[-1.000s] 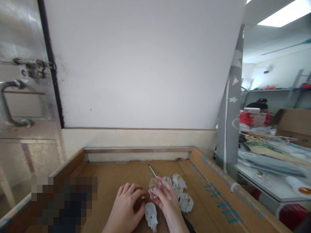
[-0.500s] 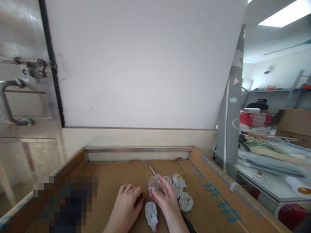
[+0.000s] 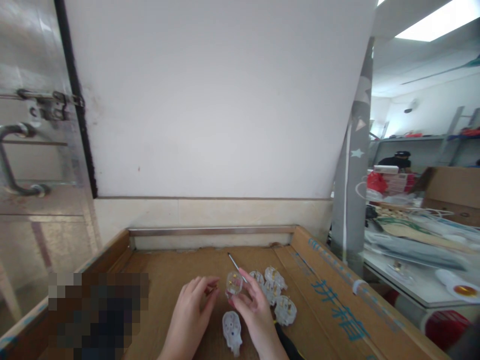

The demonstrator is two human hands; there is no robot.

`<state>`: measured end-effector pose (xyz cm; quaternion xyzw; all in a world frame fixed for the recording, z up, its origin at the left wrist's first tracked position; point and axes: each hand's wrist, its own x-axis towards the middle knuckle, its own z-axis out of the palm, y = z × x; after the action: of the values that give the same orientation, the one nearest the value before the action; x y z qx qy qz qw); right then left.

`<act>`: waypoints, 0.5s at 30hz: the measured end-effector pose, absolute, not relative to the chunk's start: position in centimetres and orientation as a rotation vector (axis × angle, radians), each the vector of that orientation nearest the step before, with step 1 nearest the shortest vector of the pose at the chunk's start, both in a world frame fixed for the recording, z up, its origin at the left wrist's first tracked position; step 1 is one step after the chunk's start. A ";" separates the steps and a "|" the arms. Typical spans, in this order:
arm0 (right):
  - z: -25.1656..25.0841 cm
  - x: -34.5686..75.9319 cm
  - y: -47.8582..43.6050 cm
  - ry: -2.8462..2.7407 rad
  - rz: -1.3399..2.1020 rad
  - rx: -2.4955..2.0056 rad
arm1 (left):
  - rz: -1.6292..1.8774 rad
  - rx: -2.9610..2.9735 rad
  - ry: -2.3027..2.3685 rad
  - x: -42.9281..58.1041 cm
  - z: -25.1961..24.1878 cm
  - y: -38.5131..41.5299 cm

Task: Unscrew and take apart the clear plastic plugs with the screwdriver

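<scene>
My right hand [image 3: 252, 306] grips a clear plastic plug housing [image 3: 234, 283] with brass parts inside, fingers and thumb round its right and lower edge. Just left of it, my left hand [image 3: 197, 305] is closed in a pinch, thumb against fingertips. Whatever is between them is too small to name. On the cardboard below the two hands lies a translucent plug half [image 3: 232, 331] with its hollow side up. A screwdriver [image 3: 236, 262] lies under my right hand, its thin shaft pointing away and its black handle behind my wrist.
Several clear plug pieces [image 3: 285, 310] with brass pins are grouped right of my right hand. Cardboard [image 3: 165, 270] lines the work surface, with raised sides left and right. A metal door stands left. At right, a cluttered table [image 3: 408, 290] and a person [image 3: 396, 160] further back.
My left hand has risen slightly and turned, its fingertips now higher and closer to the plug housing. The housing has tilted a little in my right hand.
</scene>
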<state>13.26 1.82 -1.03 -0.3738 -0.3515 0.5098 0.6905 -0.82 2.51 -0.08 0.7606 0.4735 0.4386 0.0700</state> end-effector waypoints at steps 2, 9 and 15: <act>-1.0 13.3 1.7 -0.817 1.137 -0.848 | 1.419 2.227 1.309 -0.8 -0.2 2.6; -1.5 13.4 1.7 -1.022 1.063 -0.929 | 1.550 2.155 1.270 -0.8 0.2 2.3; -1.0 13.4 1.2 -1.230 1.001 -1.004 | 1.517 2.094 1.238 -0.2 0.6 1.9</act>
<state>13.41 1.16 -1.01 -0.4316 -0.5287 0.4301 0.5909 -0.22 1.86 0.58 0.7235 0.4276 0.5243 0.1368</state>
